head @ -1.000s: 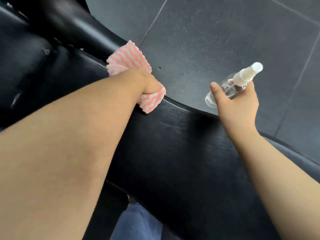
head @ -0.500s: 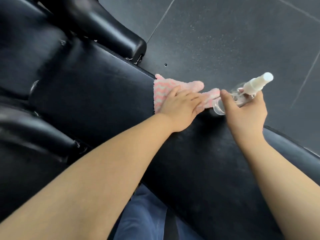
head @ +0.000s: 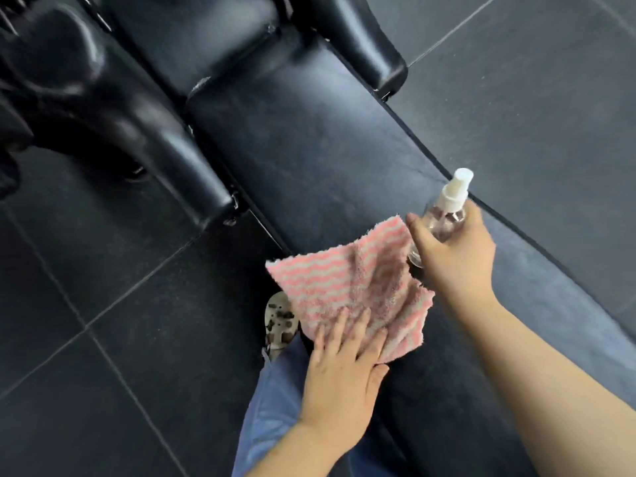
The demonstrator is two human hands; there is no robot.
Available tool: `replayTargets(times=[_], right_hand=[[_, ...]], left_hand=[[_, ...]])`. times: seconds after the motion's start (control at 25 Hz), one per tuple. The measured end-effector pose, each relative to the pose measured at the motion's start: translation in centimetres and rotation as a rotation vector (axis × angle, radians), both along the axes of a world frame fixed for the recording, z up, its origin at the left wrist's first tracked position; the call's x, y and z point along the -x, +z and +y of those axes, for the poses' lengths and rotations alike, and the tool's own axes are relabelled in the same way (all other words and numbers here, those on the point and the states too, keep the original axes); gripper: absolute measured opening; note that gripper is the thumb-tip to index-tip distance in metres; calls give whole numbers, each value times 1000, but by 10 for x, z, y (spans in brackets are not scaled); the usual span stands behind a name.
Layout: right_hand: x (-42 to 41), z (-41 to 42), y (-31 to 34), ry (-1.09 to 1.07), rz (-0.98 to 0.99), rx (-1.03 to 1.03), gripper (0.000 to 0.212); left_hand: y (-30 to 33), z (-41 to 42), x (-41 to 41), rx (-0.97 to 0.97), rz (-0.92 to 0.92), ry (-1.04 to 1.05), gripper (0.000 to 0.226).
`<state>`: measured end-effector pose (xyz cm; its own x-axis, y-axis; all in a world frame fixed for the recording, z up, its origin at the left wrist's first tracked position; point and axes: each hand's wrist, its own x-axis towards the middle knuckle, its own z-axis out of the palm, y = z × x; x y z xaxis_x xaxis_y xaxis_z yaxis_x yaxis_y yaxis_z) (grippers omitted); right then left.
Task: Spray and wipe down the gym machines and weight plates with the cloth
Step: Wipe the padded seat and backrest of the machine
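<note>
We take the long black padded bench [head: 309, 149] as our landmark; it runs diagonally from the upper left to the lower right, over a floor of dark grey square tiles [head: 103, 339].

Going left to right, we count two black padded rollers: one [head: 165, 146] on the left of the bench, its end near the bench's edge, and one [head: 364, 39] on the right of the bench, higher in the picture. Between them, above the bench, sits one more black pad [head: 192, 32], meeting the bench at a seam.

Near the bench's left edge we see one pale sandal [head: 279, 321] on the tiles, with one blue denim trouser leg [head: 272, 407] below it.

We count one cloth: a pink and white wavy-striped fleecy cloth [head: 347, 287]. It lies spread and creased on the bench's left edge, its near-left corner hanging over the sandal. Our left hand [head: 339, 380] presses on its lower edge with four fingers straight and slightly spread, the thumb out to the side; it grasps nothing.

We count one bottle: a small clear plastic spray bottle with a white nozzle [head: 447, 215], tilted, its nozzle pointing up and away, held over the middle of the bench just right of the cloth. Our right hand [head: 451, 259] has its fingers and thumb curled round the bottle's body.
</note>
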<state>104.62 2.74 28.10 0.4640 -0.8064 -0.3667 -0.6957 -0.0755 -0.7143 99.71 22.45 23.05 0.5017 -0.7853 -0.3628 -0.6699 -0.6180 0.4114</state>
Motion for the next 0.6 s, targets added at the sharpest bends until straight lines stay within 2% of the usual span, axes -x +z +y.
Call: replayTargets(times=[0.04,0.12,0.16,0.2,0.28,0.32,0.4,0.52,0.6], right_hand=[[-1,6,0,33,0,-4,29],[-2,15,0,78,1,-6,29],[-3,19,-1,102,2,-9,29],[-4,22,0,123,3,-9,29],[-8,26,1,159,-2,-13,29],[-11,28,0,169,-8,-17,28],[-20,30,-2,177,-17,-22,27],[-38,33,-8,176,-28,-28,25],[-55,37,-13,185,-41,-32,25]], left_hand=[[7,2,9,61,100,226,49],[21,-9,9,171,355,788,77],[22,-18,9,147,510,978,92],[23,-28,8,83,662,1057,102],[17,-51,0,-77,753,1090,113],[12,-60,-9,-126,704,1157,109],[1,-70,-32,-182,665,1325,84],[-17,-60,-61,-51,719,1411,64],[-25,-49,-84,154,875,1449,60]])
